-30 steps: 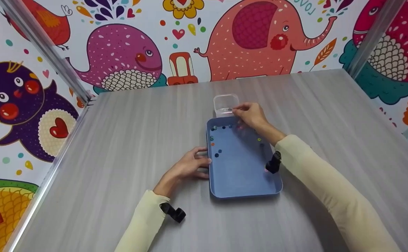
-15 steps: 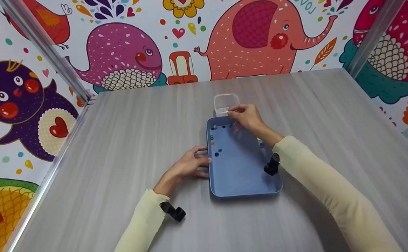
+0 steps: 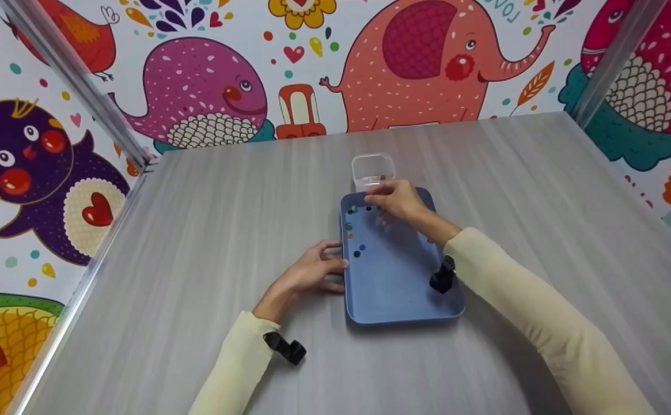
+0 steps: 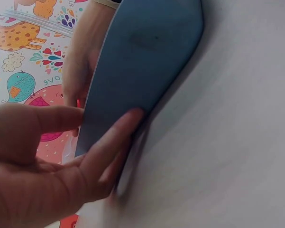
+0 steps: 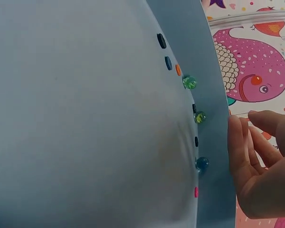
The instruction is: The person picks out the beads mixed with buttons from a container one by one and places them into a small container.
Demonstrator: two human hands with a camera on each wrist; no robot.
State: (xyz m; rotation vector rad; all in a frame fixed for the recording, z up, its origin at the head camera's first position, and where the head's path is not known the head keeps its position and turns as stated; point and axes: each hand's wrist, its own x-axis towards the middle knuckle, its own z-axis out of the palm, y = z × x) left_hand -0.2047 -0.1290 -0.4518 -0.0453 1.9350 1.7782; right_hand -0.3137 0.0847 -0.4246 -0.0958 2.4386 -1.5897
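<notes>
A shallow blue tray (image 3: 398,288) holds small coloured discs and glass marbles. My left hand (image 3: 312,270) holds its left wall, thumb at the rim and fingers against the outside, as the left wrist view shows. My right hand (image 3: 400,200) is over the tray's far end, near a clear plastic container (image 3: 373,166). In the right wrist view its thumb and forefinger are apart with nothing visible between them. Near that wall lie a green marble (image 5: 190,82), a blue marble (image 5: 202,163), an orange disc (image 5: 178,70) and a pink disc (image 5: 196,192).
The tray stands on a grey wood-grain table (image 3: 226,219), the container right behind its far wall. Printed cartoon panels (image 3: 208,92) enclose the back and sides, with metal posts (image 3: 76,80) at the corners. Black wrist cameras (image 3: 442,276) hang from both sleeves.
My right hand has moved from the container's edge toward me and slightly left, over the tray's far end. My left hand and the tray have stayed in place.
</notes>
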